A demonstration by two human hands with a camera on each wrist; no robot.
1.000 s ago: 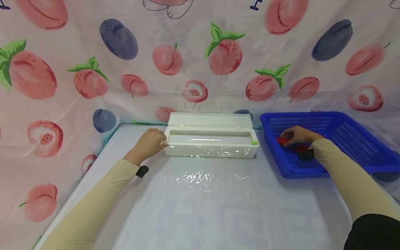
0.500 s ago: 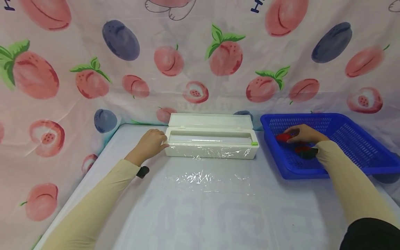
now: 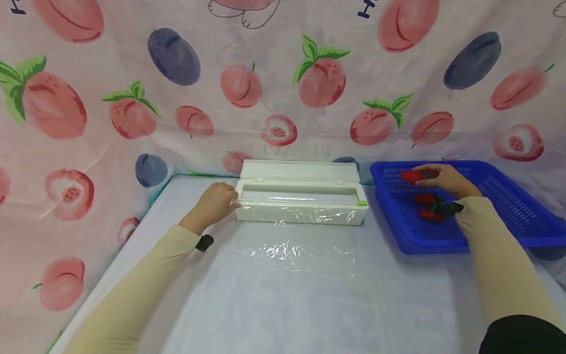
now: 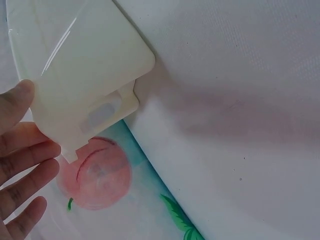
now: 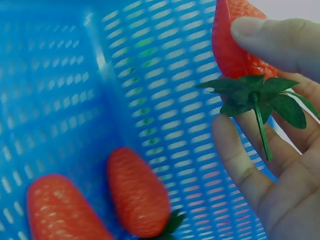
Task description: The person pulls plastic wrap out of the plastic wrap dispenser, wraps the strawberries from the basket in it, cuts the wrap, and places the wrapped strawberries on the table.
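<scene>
My right hand (image 3: 453, 181) pinches a red strawberry (image 3: 410, 177) over the left part of a blue plastic basket (image 3: 424, 245). In the right wrist view its green leaves and stem (image 5: 262, 125) point back toward the palm. Two more strawberries, one nearer the back (image 3: 424, 198) and one nearer the front (image 3: 430, 215), lie on the basket floor. My left hand (image 3: 213, 205) holds the left end of a white cling film box (image 3: 300, 215), thumb and fingertips at its edges. The box's lid (image 3: 300, 170) is raised at the back.
A sheet of clear film (image 3: 283, 251) runs from the box over its front onto the white tabletop (image 3: 274, 314). A green slider (image 3: 362, 203) sits at the box's right front. Behind the table hangs a fruit-printed curtain (image 3: 274, 59).
My right hand has lifted the strawberry and moved it up and to the right, revealing the two others beneath. My left hand stays on the box.
</scene>
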